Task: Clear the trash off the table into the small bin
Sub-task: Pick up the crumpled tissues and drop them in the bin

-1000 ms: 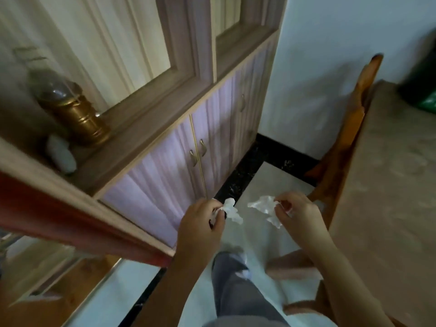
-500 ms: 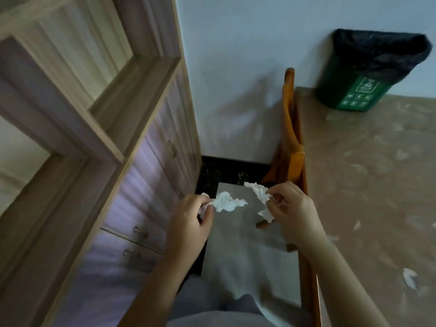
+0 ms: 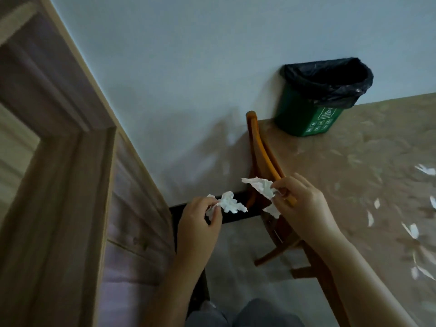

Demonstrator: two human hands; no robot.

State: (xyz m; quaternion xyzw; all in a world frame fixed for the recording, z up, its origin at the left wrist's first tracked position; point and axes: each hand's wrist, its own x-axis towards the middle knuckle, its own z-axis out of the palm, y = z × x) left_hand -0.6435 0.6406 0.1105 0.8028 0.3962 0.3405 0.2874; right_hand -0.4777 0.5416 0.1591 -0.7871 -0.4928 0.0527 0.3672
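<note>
At lower centre, left hand: fingers curled, thumb and fingertips pinching a crumpled white tissue scrap, held in the air above the pale tiled floor.

Just beside it, right hand: fingers curled, pinching a second torn white tissue piece, held in front of the chair back at the edge of the surface. The two pieces near each other, not touching.

Beige patterned surface: at right, set against the pale wall.

Small green plastic bin, lined with a black plastic bag: upright on the far corner of the surface, against the wall, well apart from both hands. Inside too dark to tell any contents.

Small white paper scraps: scattered over the surface, mostly toward the right edge of the view.

Orange-brown wooden chair: standing tight against the surface's edge, curved back rail rising toward the bin.

Wooden cabinet with lilac-toned door panels: along the left side, meeting the wall.

Grey trouser leg: at the bottom edge.
</note>
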